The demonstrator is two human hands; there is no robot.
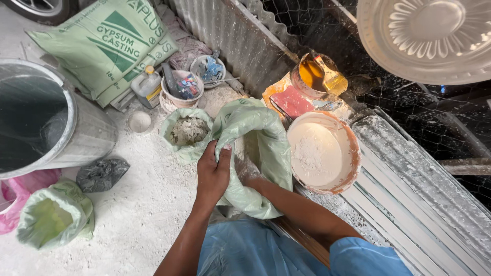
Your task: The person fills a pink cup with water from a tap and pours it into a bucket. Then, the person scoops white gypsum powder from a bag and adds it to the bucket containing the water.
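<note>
1. Green sack [266,138] sits at the middle of the head view, slumped on the powder-dusted floor [143,214] just in front of your knees, touching the white-caked basin [323,153] on its right and the smaller open bag of lumpy powder [186,130] on its left.
2. Your left hand [212,174] is clenched on the near edge of the sack's mouth, pinching the thin plastic and holding it open.
3. Your right hand [247,174] is plunged inside the sack; whether it is curled around anything or lying loose, you cannot tell (the fingers are buried past the knuckles).
4. Judging by the folds, the sack is soft and limp, probably heavy low down with powder, and slick where dusted; the rolled rim is the safest place to grip, since the film looks as if it could tear under a one-point pull.
5. Hard to make out: how full the sack is, and what the powder is like below the opening.
6. Cut off at the frame edges are the metal bin [46,122] at left and the moulded white disc [429,36] at top right.
</note>
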